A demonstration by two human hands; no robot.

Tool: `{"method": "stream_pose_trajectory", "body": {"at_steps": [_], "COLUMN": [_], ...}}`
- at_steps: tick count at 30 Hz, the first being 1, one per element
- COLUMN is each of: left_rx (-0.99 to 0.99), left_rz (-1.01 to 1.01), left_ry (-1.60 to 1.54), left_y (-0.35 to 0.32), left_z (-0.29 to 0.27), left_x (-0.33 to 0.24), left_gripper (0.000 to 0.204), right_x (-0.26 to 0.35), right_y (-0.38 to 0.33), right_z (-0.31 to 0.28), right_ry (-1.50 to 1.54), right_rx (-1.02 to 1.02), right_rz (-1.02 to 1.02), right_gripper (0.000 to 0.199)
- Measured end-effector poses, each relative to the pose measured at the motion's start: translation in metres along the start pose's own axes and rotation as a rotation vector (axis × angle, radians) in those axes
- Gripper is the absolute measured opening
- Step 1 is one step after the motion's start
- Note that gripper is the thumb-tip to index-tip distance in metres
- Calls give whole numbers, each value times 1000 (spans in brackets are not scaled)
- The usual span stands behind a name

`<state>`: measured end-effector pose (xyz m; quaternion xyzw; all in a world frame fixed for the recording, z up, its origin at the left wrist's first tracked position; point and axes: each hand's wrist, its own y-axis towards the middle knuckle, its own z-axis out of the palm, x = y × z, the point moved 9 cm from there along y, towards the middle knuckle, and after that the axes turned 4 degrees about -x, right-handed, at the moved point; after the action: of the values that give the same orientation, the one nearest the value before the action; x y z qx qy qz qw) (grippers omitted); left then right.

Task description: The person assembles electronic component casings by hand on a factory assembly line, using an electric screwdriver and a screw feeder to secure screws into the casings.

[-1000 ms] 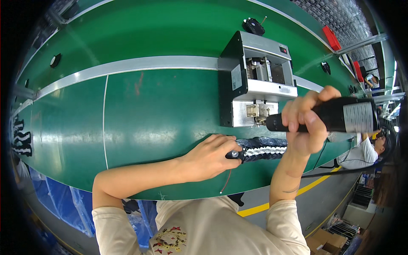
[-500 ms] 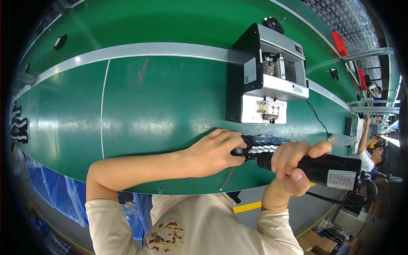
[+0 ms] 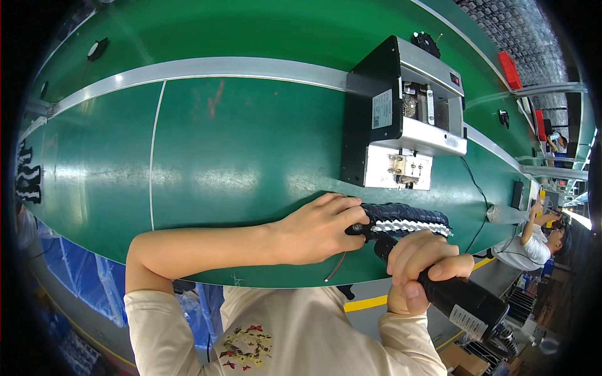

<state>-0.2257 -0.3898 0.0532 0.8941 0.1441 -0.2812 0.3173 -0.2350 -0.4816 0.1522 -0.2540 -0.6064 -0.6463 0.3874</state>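
My right hand [image 3: 426,266] is wrapped round a black electric screwdriver [image 3: 461,304] with a white label and a coiled cord at its rear end. Its front end tilts up and left toward a row of dark, ridged parts [image 3: 407,213] with a white zigzag strip along the near side. My left hand [image 3: 320,229] is closed over the left end of that row, with a dark round feature showing at the fingertips. A thin red wire [image 3: 335,267] hangs out below this hand. How the parts join under the fingers is hidden.
Behind the row stands a black and silver screw feeder [image 3: 404,113] on the green bench [image 3: 213,156]. A clear plastic bottle [image 3: 508,215] lies to the right by a black cable. Black parts [image 3: 28,178] sit at the far left; a co-worker [image 3: 533,247] is at right.
My right hand has drawn the screwdriver back toward me, swinging its rear end down and right. More of the row now shows. My left hand keeps its hold.
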Motion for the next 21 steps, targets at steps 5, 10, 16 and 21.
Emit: {"method": "stream_pose_trajectory", "body": {"at_steps": [5,10,16,21], "left_rx": [6,48,17,61], "left_rz": [-6,-42,-92,-93], "left_ry": [-8,-76,-139,-191], "left_y": [0,3,5,4], "left_z": [1,-2,2,-22], "left_x": [-3,-5,-2,-3], "left_gripper": [23,27,29,40], "right_x": [1,-7,17,24], "right_y": [-3,-8,19,40], "right_z": [3,-7,-39,-69], "right_ry": [16,38,309,291], "right_rx": [39,-97,-69,-198], "right_rz": [-45,72,6,-95], "right_gripper": [32,31,47,55]}}
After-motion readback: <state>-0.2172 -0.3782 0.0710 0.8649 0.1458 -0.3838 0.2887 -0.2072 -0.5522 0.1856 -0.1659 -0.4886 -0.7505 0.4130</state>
